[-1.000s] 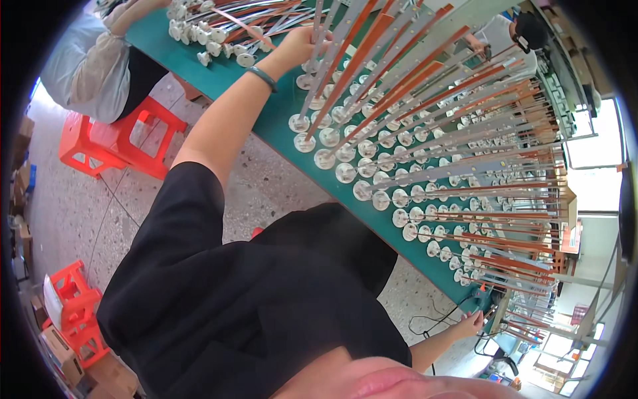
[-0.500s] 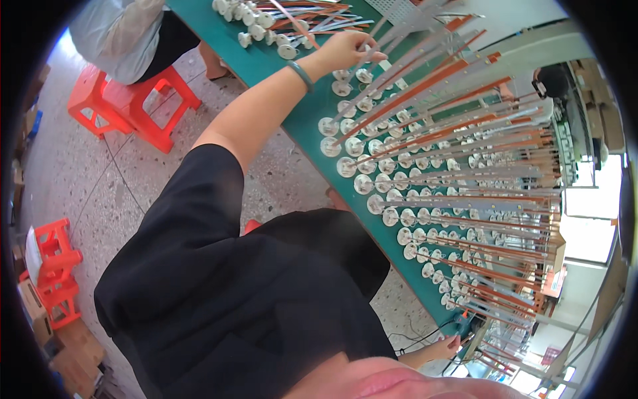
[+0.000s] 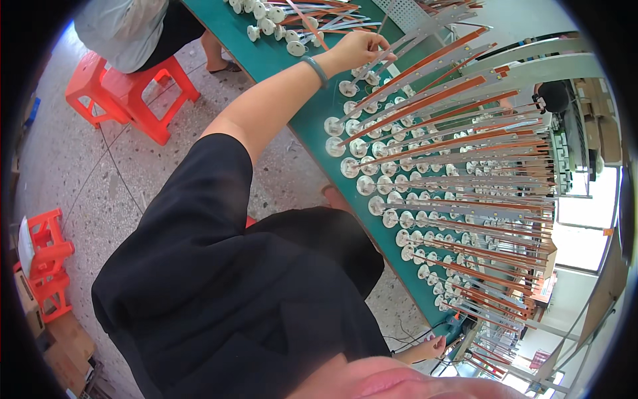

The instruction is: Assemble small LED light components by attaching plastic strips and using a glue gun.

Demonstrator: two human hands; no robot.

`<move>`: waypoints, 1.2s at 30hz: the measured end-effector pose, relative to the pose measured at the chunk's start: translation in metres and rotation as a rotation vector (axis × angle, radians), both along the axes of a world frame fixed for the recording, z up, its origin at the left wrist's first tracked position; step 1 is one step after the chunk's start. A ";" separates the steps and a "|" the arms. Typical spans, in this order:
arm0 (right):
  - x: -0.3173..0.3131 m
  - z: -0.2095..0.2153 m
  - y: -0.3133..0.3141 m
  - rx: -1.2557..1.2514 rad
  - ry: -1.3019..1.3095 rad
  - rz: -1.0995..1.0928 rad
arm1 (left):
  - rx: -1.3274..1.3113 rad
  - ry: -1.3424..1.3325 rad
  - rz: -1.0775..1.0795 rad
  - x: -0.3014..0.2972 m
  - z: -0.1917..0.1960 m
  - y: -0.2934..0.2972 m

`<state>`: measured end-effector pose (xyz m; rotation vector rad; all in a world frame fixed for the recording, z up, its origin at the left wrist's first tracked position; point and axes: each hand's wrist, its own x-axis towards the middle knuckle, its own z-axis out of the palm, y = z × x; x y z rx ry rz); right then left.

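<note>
My left hand (image 3: 362, 50), wearing a grey-green bangle (image 3: 314, 71), reaches over the far part of the green table. Its thumb and fingers are pinched on a thin grey strip (image 3: 412, 38) that rises from a round white base (image 3: 347, 88). Down at the lower right is my right hand (image 3: 432, 347), small in the picture, with its fingers partly curled. A dark tool with orange and teal parts (image 3: 454, 320), perhaps a glue gun, lies just beyond it with a cable. Whether that hand holds anything is unclear.
Rows of white bases with upright grey and orange-brown strips (image 3: 438, 179) crowd the green table (image 3: 312, 126). More strips on white bases lie in a pile (image 3: 266, 26) at the far end. A person (image 3: 126, 30) sits on a red stool (image 3: 126, 93) at the far left.
The view has shifted slightly. My left hand stays among the far strips, its fingers now closer together on a grey strip. My right hand remains near the tool at the lower right.
</note>
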<state>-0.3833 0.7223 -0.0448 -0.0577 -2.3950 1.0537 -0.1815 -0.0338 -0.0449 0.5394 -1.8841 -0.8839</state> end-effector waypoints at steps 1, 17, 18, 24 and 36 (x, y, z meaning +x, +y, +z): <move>0.003 0.000 -0.002 0.010 -0.018 0.001 | -0.009 -0.017 -0.004 0.001 0.002 0.001; -0.001 -0.014 0.001 -0.043 -0.044 0.053 | -0.053 -0.106 -0.032 -0.001 -0.005 -0.004; -0.002 -0.016 0.002 -0.043 -0.045 0.054 | -0.070 -0.076 -0.012 -0.001 -0.007 -0.004; 0.001 -0.026 0.006 -0.051 -0.070 0.062 | -0.054 0.000 0.066 0.017 0.007 0.023; 0.000 -0.031 0.007 -0.156 -0.026 0.110 | 0.262 0.400 -0.051 0.022 0.009 0.044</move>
